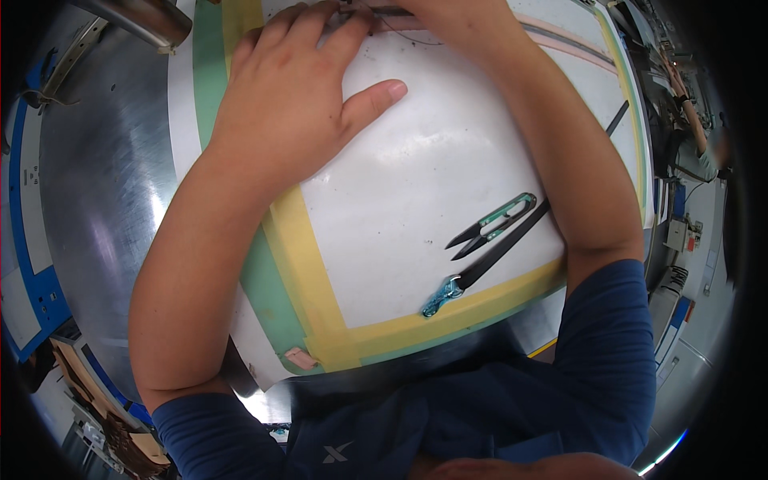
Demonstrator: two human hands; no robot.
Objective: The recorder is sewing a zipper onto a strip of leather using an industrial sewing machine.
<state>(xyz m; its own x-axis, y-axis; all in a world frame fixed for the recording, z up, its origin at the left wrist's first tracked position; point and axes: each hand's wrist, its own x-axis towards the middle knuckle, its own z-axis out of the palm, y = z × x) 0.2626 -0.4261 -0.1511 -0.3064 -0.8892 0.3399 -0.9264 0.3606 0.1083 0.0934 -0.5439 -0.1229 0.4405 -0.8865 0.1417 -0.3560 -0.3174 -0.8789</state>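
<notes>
My left hand (292, 88) lies palm down on a white sheet (400, 152), fingers spread and thumb stretched out to the side. Its fingertips reach a pinkish strip with a dark line along it (568, 46) near the top edge. My right hand (460, 16) is at the same strip, mostly cut off by the top of the picture, so its fingers do not show. A thin dark thread (412, 37) curves between the hands. Green-handled thread snips (506, 214) lie beside a long black flat tool (506, 243) with a blue-wrapped end, which passes beneath my right forearm.
Yellow tape (308, 264) borders the sheet over a green mat (268, 296). A pink scrap (301, 358) rests at the mat's near left corner. Left of it is a shiny metal tabletop (104, 200), with a metal cylinder (152, 24) above. Another person's arm (690, 112) appears far right.
</notes>
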